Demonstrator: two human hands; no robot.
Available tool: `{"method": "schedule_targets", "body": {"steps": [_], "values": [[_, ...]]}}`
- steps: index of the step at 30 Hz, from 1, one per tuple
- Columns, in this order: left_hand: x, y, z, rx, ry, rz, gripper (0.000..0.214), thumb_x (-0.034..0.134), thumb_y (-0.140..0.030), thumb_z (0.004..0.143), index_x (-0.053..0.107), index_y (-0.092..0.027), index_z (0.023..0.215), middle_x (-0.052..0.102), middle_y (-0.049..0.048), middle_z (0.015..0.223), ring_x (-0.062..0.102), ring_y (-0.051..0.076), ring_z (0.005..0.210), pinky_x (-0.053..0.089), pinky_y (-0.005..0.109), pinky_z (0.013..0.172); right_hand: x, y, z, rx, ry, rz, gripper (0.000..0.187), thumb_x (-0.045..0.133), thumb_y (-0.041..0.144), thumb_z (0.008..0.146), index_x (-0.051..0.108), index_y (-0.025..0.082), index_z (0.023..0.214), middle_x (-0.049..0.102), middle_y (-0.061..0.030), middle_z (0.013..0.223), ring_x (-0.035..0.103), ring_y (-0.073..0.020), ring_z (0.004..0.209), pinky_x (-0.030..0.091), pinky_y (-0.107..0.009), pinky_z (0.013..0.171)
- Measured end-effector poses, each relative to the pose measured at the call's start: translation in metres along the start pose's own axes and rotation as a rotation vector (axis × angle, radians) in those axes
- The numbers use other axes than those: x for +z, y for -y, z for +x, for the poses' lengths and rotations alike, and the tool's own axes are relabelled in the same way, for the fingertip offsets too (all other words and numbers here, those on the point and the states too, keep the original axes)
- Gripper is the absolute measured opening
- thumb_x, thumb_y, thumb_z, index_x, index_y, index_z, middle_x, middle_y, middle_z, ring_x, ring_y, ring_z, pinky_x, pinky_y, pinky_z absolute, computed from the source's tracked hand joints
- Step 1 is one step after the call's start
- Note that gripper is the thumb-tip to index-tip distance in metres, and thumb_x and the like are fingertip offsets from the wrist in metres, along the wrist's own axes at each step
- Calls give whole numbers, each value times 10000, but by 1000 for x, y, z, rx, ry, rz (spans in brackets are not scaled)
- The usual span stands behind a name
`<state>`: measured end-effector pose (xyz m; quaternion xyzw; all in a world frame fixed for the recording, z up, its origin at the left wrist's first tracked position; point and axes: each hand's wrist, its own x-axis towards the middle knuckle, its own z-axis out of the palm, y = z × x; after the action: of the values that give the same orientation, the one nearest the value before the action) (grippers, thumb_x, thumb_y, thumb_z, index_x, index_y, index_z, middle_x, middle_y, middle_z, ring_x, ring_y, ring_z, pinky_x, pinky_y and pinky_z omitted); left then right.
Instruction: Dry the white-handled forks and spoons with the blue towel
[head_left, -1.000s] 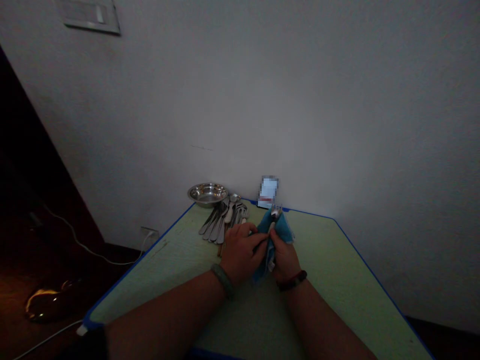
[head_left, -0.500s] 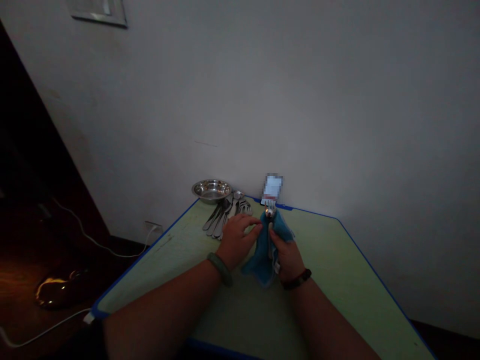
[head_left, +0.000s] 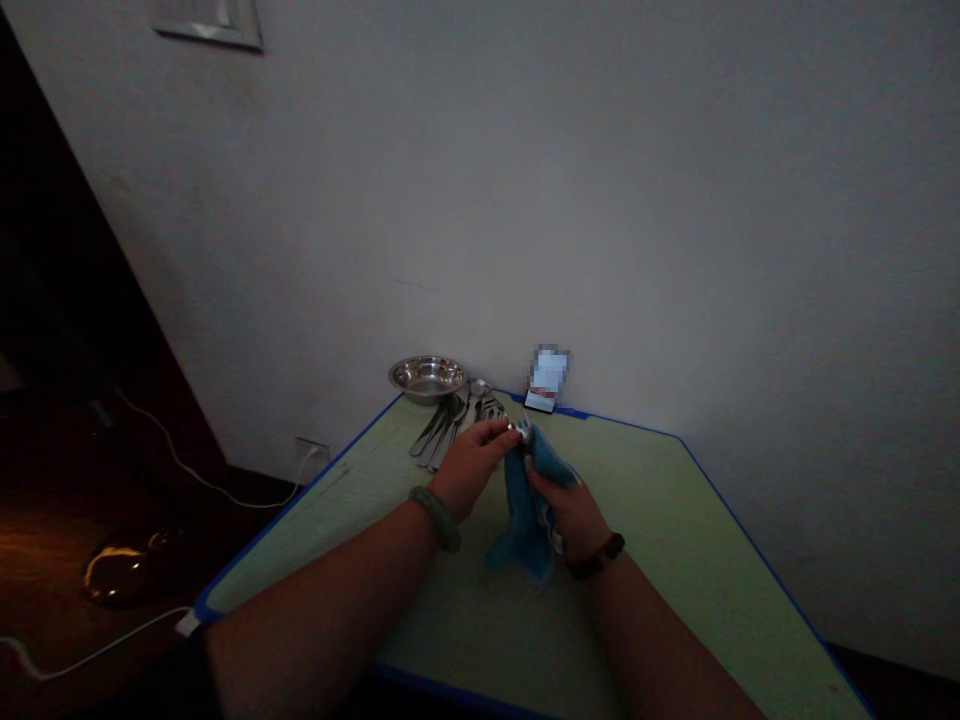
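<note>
Utensil [head_left: 523, 432] is up over the table [head_left: 645, 530]: your L hand [head_left: 469, 465], off it 0.5 s ago, now pinches at its head, so it's prob. steadied at 2 spots. Your R hand [head_left: 576, 512] clasps blue cloth [head_left: 523, 540] abt. its lower part. Head looks shiny, metallic; shape mostly hidden, handle can't be seen.

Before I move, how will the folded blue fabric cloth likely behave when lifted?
The folded blue fabric cloth will probably flop rather than hold shape: its loose end droops beside the right hand. It's likely light, since it looks thin and bunched.
</note>
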<state>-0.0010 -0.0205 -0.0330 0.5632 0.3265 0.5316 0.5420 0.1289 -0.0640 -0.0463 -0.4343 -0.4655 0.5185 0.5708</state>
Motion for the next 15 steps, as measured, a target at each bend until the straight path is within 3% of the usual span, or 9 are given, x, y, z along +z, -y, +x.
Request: {"method": "schedule_targets", "body": {"steps": [15], "values": [[5, -6, -2, -51, -90, -107, 144, 585, -285, 639, 563, -152, 688, 567, -24, 684, 481, 85, 636, 344, 207, 605, -1, 0, 0, -7, 19, -69, 323, 620, 340, 607, 620, 203, 899, 655, -12, 832, 582, -174, 751, 439, -303, 690]]}}
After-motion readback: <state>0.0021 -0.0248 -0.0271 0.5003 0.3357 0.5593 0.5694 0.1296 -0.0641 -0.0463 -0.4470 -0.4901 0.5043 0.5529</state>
